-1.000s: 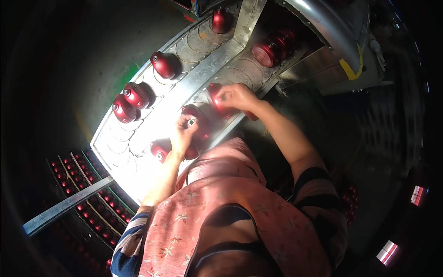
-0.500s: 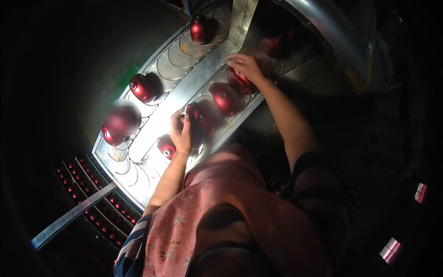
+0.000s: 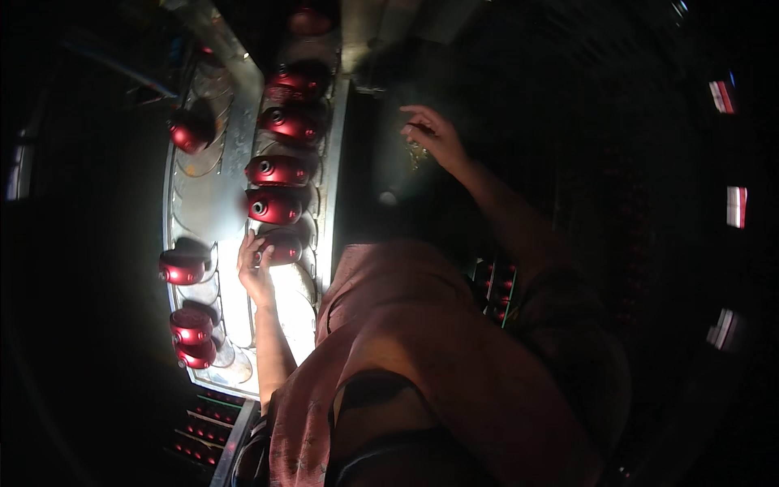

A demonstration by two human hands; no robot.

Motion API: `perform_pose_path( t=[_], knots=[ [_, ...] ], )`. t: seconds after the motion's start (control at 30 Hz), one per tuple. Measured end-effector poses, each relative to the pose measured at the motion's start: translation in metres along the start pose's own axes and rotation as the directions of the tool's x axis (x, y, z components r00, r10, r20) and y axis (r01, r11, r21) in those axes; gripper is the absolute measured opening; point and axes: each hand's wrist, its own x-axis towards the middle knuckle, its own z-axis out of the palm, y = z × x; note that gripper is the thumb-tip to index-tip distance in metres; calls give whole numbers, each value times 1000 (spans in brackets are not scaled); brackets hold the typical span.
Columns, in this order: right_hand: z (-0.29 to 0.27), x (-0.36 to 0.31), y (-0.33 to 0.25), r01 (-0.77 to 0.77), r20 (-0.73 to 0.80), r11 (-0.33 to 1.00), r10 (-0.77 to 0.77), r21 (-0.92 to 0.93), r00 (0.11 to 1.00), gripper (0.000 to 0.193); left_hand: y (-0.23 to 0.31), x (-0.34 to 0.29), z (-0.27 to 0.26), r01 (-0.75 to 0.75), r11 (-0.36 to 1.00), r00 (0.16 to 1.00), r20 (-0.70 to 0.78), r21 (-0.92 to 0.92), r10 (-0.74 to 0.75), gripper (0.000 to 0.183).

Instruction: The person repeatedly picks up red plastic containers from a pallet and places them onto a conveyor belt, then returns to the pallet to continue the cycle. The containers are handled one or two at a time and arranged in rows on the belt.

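My left hand [image 3: 256, 274] is at the left end of a glossy red rounded casing [image 3: 284, 247] on the metal conveyor [image 3: 326, 219]. Its thumb and fingers close round that end and partly hide it. Farther along the same lane stand several like casings, among them one with a dark round fitting [image 3: 277, 206] on its end. Off to the right of the conveyor, my right hand [image 3: 441, 140] is held over a dark area, index finger stretched out and the others bent apart. Small gold-coloured bits [image 3: 417, 157] show just under its fingers; whether they touch is unclear.
More red casings sit in the conveyor's left lane, one nearer pair [image 3: 193, 335] side by side. A raised metal strip [image 3: 235, 150] divides the lanes. Racks of small red pieces [image 3: 203, 430] show at lower left, and another rack [image 3: 497, 288] is right of my lap.
The view has turned to the right. My right hand has left the red casing it was touching and moved out beyond the conveyor's edge. My left hand stays at the near casings.
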Motion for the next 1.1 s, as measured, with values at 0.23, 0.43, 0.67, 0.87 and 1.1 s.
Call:
perform_pose_path(
  t=[0.23, 0.43, 0.67, 0.87, 1.1],
  knots=[
    [-72, -227, 44, -316, -535, 937, 194, -146, 822, 36, 35, 72, 8, -160, 987, 973, 163, -13, 160, 30],
    [-124, -464, 58, -694, -912, 719, 272, -20, 307, 45, 158, 74, 157, -174, 964, 951, 219, -201, 218, 28],
    [-189, -801, 47, -330, -743, 935, -130, 128, -657, 42, 348, -144, 451, -131, 887, 54, 890, -443, 453, 30],
    [-262, -1019, 53, -483, -582, 800, -215, 355, -784, 43, 479, -432, 689, -10, 822, -392, 759, -569, 520, 34],
    [-302, -1069, 77, -239, -791, 886, 196, 396, -580, 31, 574, -657, 921, -402, 348, -367, 497, -847, 786, 33]
  ],
)
